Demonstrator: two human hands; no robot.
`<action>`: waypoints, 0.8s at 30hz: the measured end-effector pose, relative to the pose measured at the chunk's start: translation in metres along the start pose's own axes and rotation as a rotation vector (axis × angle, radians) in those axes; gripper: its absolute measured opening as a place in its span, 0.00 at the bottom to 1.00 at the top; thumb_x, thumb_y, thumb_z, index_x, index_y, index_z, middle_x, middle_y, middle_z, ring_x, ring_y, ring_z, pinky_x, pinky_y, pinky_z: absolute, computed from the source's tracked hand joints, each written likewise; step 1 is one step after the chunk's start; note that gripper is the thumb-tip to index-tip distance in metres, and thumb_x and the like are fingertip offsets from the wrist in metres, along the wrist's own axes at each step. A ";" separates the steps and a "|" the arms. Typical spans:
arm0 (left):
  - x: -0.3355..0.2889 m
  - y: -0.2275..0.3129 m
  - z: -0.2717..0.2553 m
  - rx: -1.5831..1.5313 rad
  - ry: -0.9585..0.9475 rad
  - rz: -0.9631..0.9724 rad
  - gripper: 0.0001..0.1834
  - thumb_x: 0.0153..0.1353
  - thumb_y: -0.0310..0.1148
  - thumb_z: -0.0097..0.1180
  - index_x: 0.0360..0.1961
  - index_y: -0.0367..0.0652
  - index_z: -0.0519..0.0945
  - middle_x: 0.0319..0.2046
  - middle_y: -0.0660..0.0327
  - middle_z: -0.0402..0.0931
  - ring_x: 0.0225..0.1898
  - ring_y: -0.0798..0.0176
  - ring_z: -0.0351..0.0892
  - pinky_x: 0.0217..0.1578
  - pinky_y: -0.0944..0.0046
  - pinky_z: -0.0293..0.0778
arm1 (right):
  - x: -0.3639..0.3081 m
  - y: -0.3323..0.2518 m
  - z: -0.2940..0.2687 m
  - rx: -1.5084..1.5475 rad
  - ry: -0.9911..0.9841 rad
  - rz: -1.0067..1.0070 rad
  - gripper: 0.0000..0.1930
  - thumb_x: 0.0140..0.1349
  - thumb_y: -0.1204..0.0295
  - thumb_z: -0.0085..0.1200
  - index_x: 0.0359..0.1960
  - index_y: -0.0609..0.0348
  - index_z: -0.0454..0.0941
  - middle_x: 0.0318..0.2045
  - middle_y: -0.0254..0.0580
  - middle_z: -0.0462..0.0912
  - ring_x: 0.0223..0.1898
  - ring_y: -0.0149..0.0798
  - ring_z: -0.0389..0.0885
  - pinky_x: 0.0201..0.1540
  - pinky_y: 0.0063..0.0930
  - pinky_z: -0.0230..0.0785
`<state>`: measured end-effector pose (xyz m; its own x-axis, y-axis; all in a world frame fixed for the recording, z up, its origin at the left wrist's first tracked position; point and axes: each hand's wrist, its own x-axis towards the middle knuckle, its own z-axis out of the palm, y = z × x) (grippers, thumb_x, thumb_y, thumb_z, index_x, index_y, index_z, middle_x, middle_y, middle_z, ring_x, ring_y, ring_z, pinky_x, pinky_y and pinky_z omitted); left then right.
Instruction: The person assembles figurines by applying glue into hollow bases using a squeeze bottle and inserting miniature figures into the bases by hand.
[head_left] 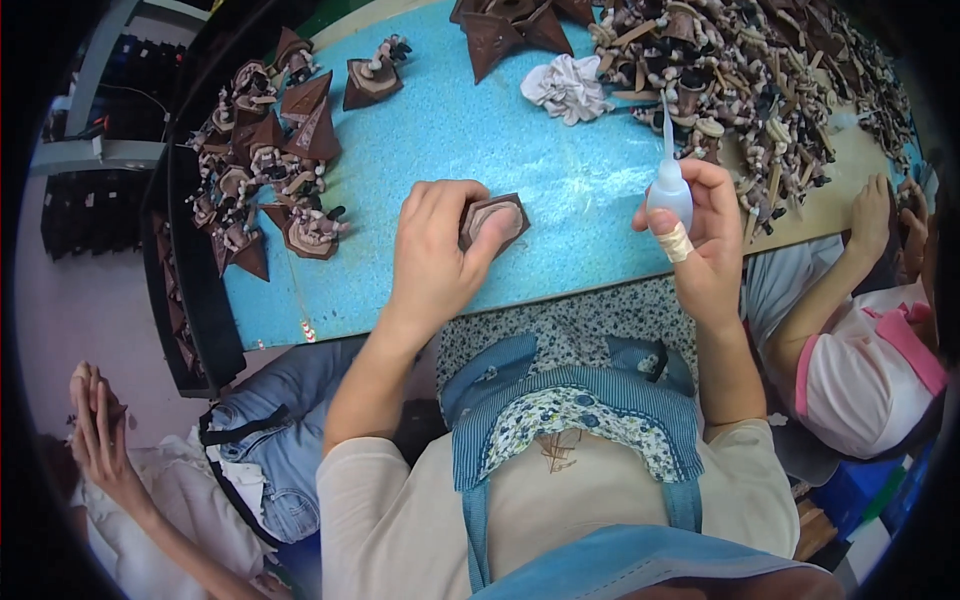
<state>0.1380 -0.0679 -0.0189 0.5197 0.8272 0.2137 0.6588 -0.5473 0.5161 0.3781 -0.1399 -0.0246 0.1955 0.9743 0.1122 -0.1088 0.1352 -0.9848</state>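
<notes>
My left hand is closed on a small brown polygonal base near the front of the table. Its thumb lies over the paler raised top, and the fingers wrap the far left side. In my right hand is a small translucent squeeze bottle with a long thin nozzle pointing upward. The thumb of that hand has pale tape around it and presses on the bottle's body. A gap of bare table separates the bottle from the base.
Blue matting covers the table. Small figurines are heaped at the far right. A crumpled white cloth and brown star-like pieces lie at the back. Bases bearing figurines crowd the left, beside a black tray. Co-workers sit on both sides.
</notes>
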 end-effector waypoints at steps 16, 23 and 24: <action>-0.032 0.033 0.017 -1.378 -0.172 -0.265 0.43 0.42 0.29 0.74 0.57 0.37 0.60 0.46 0.59 0.72 0.49 0.66 0.72 0.51 0.65 0.68 | -0.012 -0.068 0.012 -0.539 -0.204 -0.338 0.17 0.44 0.79 0.64 0.39 0.68 0.77 0.34 0.51 0.82 0.36 0.46 0.81 0.38 0.32 0.73; -0.034 0.041 0.018 -1.398 -0.214 -0.241 0.38 0.44 0.27 0.71 0.55 0.38 0.62 0.46 0.59 0.73 0.49 0.67 0.72 0.51 0.65 0.69 | -0.014 -0.078 0.016 -0.706 -0.312 -0.450 0.17 0.49 0.68 0.65 0.37 0.65 0.77 0.30 0.49 0.81 0.31 0.45 0.80 0.33 0.32 0.66; -0.033 0.042 0.017 -1.387 -0.219 -0.234 0.38 0.44 0.27 0.71 0.55 0.38 0.62 0.46 0.59 0.73 0.49 0.67 0.72 0.51 0.66 0.69 | -0.014 -0.079 0.016 -0.705 -0.312 -0.450 0.17 0.49 0.68 0.65 0.37 0.65 0.77 0.30 0.49 0.81 0.31 0.45 0.80 0.33 0.32 0.66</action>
<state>0.1580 -0.1204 -0.0187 0.6317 0.7734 -0.0533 -0.2516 0.2696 0.9295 0.3685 -0.1614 0.0535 -0.2102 0.8743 0.4374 0.5593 0.4745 -0.6797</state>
